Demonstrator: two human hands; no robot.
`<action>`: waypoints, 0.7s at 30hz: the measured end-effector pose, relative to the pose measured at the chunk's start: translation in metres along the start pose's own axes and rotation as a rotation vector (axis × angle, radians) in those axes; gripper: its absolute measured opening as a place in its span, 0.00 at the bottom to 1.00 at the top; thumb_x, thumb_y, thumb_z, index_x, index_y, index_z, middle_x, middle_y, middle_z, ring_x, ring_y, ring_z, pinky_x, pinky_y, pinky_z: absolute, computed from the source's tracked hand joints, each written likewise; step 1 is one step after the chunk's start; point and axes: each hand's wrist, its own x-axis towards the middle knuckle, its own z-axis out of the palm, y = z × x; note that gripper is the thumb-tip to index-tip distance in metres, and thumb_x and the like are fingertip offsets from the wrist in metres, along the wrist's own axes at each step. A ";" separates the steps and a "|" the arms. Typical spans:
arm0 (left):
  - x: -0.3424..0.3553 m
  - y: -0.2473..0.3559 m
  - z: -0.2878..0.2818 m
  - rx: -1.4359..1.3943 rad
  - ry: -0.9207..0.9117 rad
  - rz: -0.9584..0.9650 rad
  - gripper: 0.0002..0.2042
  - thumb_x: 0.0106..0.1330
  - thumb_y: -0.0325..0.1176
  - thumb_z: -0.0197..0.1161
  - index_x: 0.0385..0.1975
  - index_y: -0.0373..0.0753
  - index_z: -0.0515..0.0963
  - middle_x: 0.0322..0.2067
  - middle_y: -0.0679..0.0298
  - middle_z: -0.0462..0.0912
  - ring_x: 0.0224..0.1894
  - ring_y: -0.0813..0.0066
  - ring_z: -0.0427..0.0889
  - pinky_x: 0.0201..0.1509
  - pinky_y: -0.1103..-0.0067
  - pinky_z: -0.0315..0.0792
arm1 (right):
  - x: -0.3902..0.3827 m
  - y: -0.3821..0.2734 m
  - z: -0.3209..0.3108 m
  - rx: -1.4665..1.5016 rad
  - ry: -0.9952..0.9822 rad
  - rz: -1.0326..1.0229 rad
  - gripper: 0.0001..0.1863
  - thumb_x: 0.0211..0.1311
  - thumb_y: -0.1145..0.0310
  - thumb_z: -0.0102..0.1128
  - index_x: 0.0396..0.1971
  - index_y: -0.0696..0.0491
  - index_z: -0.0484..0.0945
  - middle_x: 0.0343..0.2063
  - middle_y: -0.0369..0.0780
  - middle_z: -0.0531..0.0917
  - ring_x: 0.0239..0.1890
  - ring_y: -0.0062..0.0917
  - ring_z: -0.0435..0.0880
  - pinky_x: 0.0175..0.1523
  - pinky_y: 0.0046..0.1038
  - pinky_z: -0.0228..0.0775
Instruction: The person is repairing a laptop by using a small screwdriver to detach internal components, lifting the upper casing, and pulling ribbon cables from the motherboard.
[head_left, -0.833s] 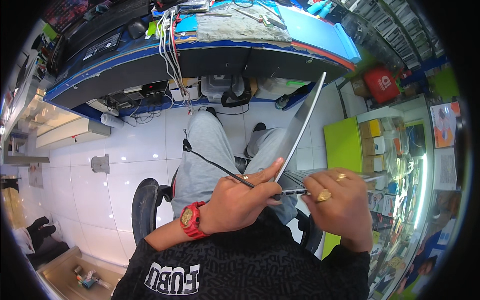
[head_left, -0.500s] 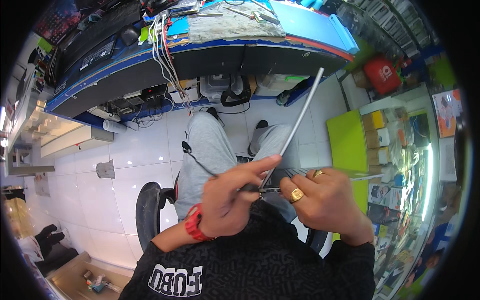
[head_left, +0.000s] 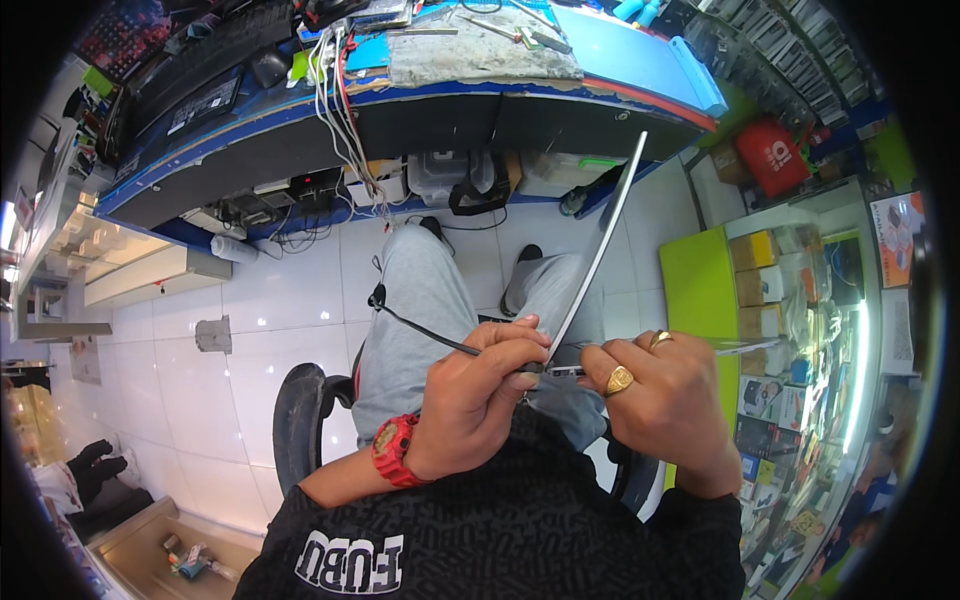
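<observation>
A thin silver device, apparently an open laptop [head_left: 598, 252] seen edge-on, stands over my lap, one panel rising toward the bench and the other running right behind my right hand. My left hand [head_left: 465, 405], wearing a red watch, is closed with thumb and fingers pinched around the end of a black cable [head_left: 425, 332], right against the device's side edge. Whether the plug sits in a port is hidden by my fingers. My right hand [head_left: 665, 395], with gold rings, is wrapped around the lower panel's edge, just right of the pinch.
Ahead is a workbench [head_left: 430, 120] with a worn grey mat [head_left: 470, 55], a blue mat [head_left: 630, 45], tools and hanging white cables [head_left: 325, 90]. Clear plastic bins [head_left: 450, 175] stand beneath it. A lit glass display case [head_left: 800, 400] is close on my right. A chair armrest [head_left: 300, 420] flanks my left side.
My left index finger, stretched out before, has drawn in, and the fingers now pinch at the device's edge. The raised panel has turned slightly, showing more of its face.
</observation>
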 end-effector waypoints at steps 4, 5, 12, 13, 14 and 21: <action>-0.002 -0.001 0.001 0.031 -0.046 -0.009 0.09 0.71 0.20 0.58 0.48 0.33 0.78 0.42 0.53 0.83 0.52 0.54 0.83 0.64 0.62 0.76 | -0.001 0.001 0.001 0.007 0.012 0.005 0.07 0.54 0.71 0.68 0.33 0.51 0.81 0.20 0.32 0.70 0.19 0.20 0.73 0.26 0.26 0.63; -0.003 -0.002 0.000 0.037 -0.079 -0.009 0.08 0.74 0.21 0.56 0.49 0.33 0.77 0.44 0.53 0.82 0.54 0.55 0.81 0.64 0.63 0.74 | 0.000 0.000 0.002 0.014 0.027 0.025 0.08 0.52 0.69 0.69 0.32 0.50 0.80 0.20 0.32 0.72 0.18 0.22 0.72 0.25 0.28 0.62; 0.007 0.008 0.008 0.085 -0.016 -0.025 0.09 0.67 0.19 0.65 0.46 0.34 0.80 0.34 0.56 0.82 0.44 0.56 0.81 0.54 0.66 0.77 | -0.001 -0.002 0.002 0.009 0.035 0.040 0.08 0.50 0.70 0.68 0.31 0.50 0.80 0.20 0.32 0.71 0.18 0.22 0.72 0.25 0.28 0.62; 0.007 0.007 0.008 0.088 -0.020 -0.026 0.09 0.67 0.19 0.65 0.46 0.34 0.80 0.34 0.56 0.82 0.45 0.56 0.81 0.54 0.66 0.77 | -0.002 -0.001 0.002 0.003 0.025 0.031 0.07 0.52 0.72 0.66 0.32 0.50 0.80 0.19 0.32 0.70 0.18 0.21 0.72 0.25 0.27 0.63; 0.007 0.007 0.009 0.091 -0.025 -0.027 0.09 0.67 0.19 0.65 0.46 0.34 0.80 0.34 0.56 0.82 0.45 0.56 0.81 0.53 0.66 0.77 | -0.002 -0.002 0.001 -0.003 0.026 0.033 0.07 0.52 0.72 0.66 0.32 0.50 0.80 0.19 0.32 0.70 0.18 0.21 0.72 0.25 0.27 0.63; 0.001 0.003 0.005 0.190 -0.099 0.036 0.09 0.70 0.22 0.62 0.47 0.33 0.81 0.38 0.54 0.81 0.45 0.58 0.80 0.60 0.60 0.77 | -0.004 -0.002 0.004 -0.009 0.044 0.052 0.09 0.49 0.69 0.70 0.30 0.50 0.80 0.20 0.32 0.73 0.17 0.22 0.71 0.24 0.28 0.61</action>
